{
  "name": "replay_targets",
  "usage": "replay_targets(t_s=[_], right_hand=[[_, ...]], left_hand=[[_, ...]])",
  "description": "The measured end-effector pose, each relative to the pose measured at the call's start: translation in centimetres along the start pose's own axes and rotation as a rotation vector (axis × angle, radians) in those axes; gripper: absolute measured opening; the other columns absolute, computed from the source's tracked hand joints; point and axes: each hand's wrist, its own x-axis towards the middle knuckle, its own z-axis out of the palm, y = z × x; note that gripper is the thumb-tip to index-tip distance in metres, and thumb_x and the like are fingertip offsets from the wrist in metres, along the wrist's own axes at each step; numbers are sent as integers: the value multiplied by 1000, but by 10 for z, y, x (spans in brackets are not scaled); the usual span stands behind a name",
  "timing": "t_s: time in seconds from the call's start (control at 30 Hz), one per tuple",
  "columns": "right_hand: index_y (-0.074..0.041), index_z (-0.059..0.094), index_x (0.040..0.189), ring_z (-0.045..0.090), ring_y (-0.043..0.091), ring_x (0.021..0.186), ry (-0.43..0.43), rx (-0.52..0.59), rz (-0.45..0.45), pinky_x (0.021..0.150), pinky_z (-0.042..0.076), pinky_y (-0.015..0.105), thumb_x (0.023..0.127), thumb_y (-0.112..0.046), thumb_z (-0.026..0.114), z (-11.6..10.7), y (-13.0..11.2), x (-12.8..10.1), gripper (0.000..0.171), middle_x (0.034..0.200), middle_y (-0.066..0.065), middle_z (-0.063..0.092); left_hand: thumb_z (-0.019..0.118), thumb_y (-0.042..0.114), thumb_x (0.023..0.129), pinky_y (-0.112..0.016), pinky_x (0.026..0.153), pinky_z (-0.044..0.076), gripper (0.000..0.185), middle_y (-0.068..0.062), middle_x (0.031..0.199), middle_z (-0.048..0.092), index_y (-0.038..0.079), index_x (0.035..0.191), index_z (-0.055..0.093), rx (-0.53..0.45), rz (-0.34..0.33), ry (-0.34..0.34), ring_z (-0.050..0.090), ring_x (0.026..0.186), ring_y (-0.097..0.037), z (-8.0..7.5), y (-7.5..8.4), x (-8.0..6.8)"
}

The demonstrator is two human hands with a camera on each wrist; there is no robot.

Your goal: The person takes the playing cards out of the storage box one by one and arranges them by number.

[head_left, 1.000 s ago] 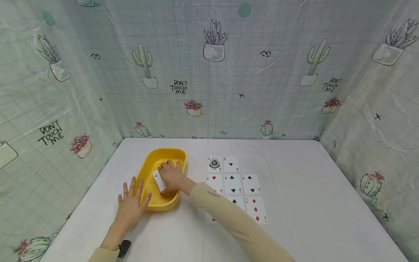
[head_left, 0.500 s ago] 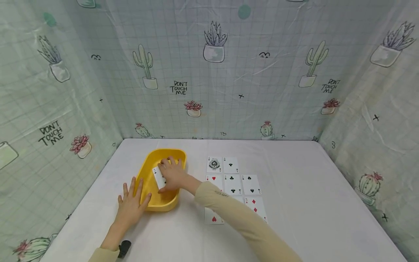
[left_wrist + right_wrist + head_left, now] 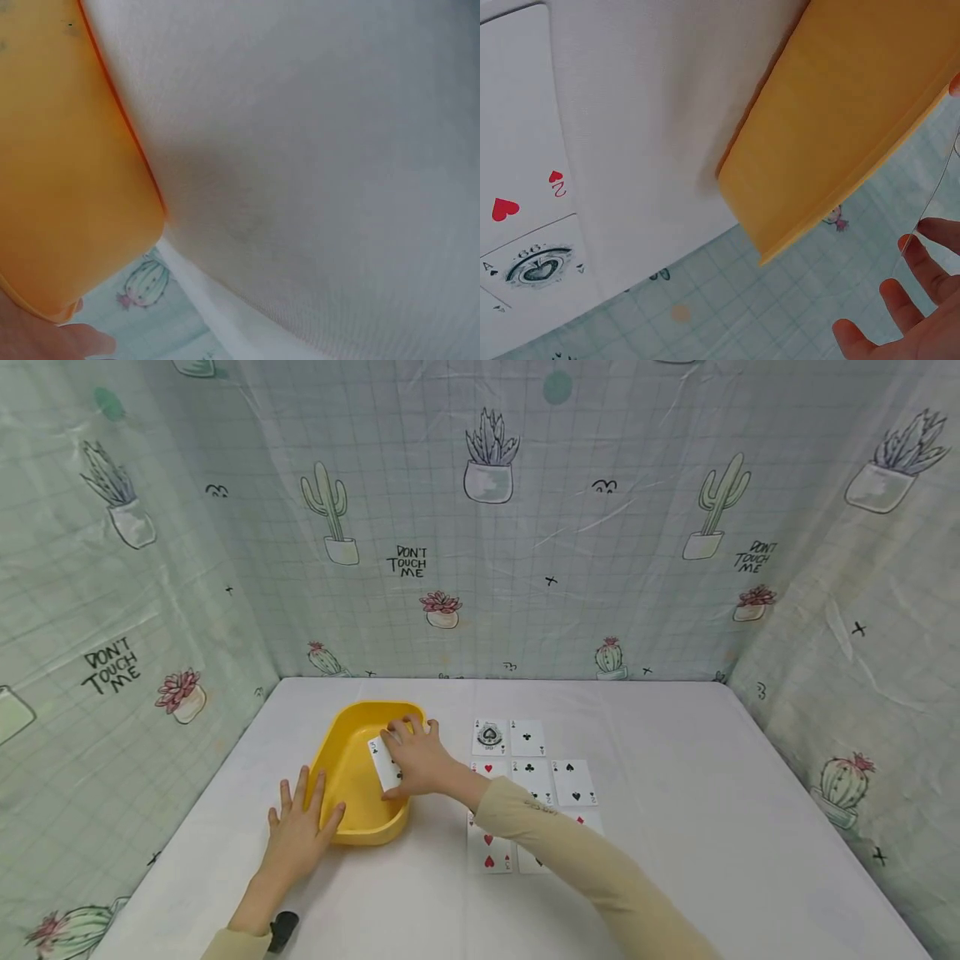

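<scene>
My right hand [image 3: 423,762] pinches a white playing card [image 3: 382,764] bearing club pips, above the right side of a yellow tray [image 3: 351,781]. Its number is too small to read. In the right wrist view the card [image 3: 934,196] shows nearly edge-on between thumb and fingers. My left hand [image 3: 295,837] rests on the tray's left rim, fingers straight and spread. Face-up cards lie in rows right of the tray: ace of spades [image 3: 489,737], ace of clubs [image 3: 527,739], then twos, then threes. The right sleeve [image 3: 558,839] hides parts of the lower rows.
A dark band [image 3: 282,931] sits at my left wrist. The white table [image 3: 697,810] stretches to the right of the cards. Behind and at both sides hangs a cloth [image 3: 637,585] printed with cacti.
My right hand has moved rightward and lifted the club card from the tray's middle toward its right rim. The sleeve has shifted right, baring the three of hearts. My left hand stays put.
</scene>
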Motion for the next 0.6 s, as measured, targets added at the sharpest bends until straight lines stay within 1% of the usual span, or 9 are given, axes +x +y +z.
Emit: replay_targets(t_s=[0.17,0.33,0.6], right_hand=[[-14,33,138,24,25,127,27,-1,-1,96,27,51,65,-64,63,-6,8,-11,94,137,2,34],[-13,34,137,25,25,125,62,-3,-8,94,29,50,64,-64,64,-10,17,-27,94,136,3,34],[-11,34,137,26,27,124,65,27,4,95,28,57,65,-61,64,-8,34,-60,93,134,4,34]], left_hand=[[39,42,92,-76,89,12,69,-28,147,6,0,141,16,0,3,12,3,128,-58,0,-1,0],[39,42,92,-76,88,12,69,-28,146,7,0,141,16,-16,9,22,3,128,-58,1,-1,-1],[38,44,92,-76,88,12,70,-27,147,7,0,141,17,-12,8,23,4,128,-57,0,-1,-3]])
